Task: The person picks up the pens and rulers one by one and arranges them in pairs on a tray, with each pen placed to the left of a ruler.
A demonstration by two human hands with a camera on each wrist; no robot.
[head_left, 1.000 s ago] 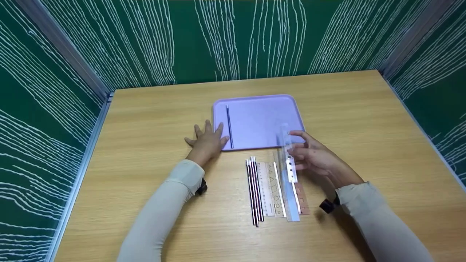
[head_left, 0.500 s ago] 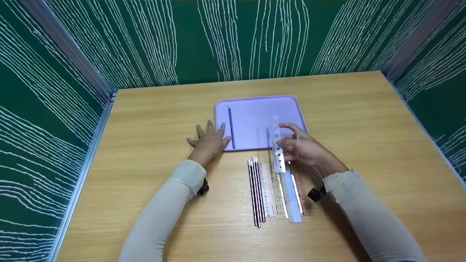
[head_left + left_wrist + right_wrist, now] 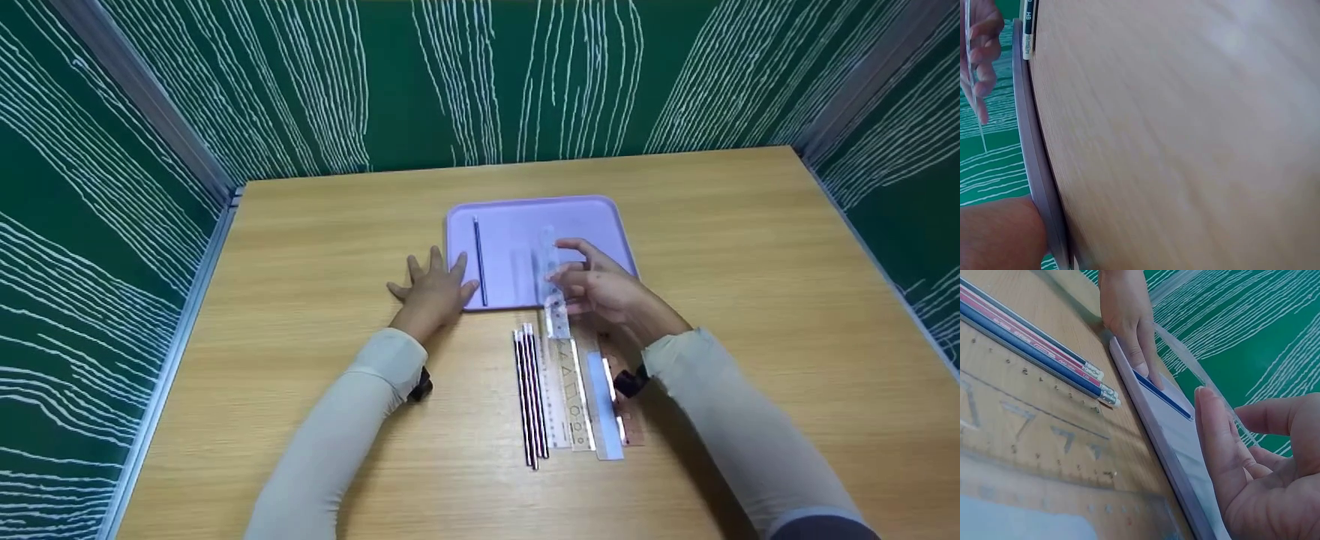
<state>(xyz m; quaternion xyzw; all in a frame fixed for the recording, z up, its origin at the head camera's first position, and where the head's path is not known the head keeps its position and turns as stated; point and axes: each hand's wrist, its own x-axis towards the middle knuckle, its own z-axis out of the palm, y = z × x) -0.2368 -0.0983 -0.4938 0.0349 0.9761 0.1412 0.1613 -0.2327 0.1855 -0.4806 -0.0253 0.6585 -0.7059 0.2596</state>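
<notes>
- Right hand: reaches forward over the near part of the tray, forearm slanting in from the lower right; the thumb and fingertips pinch a strip from one side.
- Clear ruler: the strip in this grasp; transparent, narrow, with a row of dark marks along its lower part and a bright glint near the lower end. It is held lengthwise above the tray, its near end reaching past the near rim; the right wrist view shows it almost edge-on.
- Left hand: grasping nothing, palm down, fingers spread; it rests at the near left corner of the tray, thumb and index finger over the rim, the other fingers over the table.
- Tray: pale purple, rectangular, with rounded corners and a raised rim.
- Single pencil: dark, lying lengthwise inside the tray, near its left side.
- Bundle of pencils: on the table nearer the person, side by side, with metal ferrules towards the tray.
- Stencil ruler: flat, yellowish, with triangles and other shapes.
- Blue-tinted ruler: to the right of the stencil ruler.
</notes>
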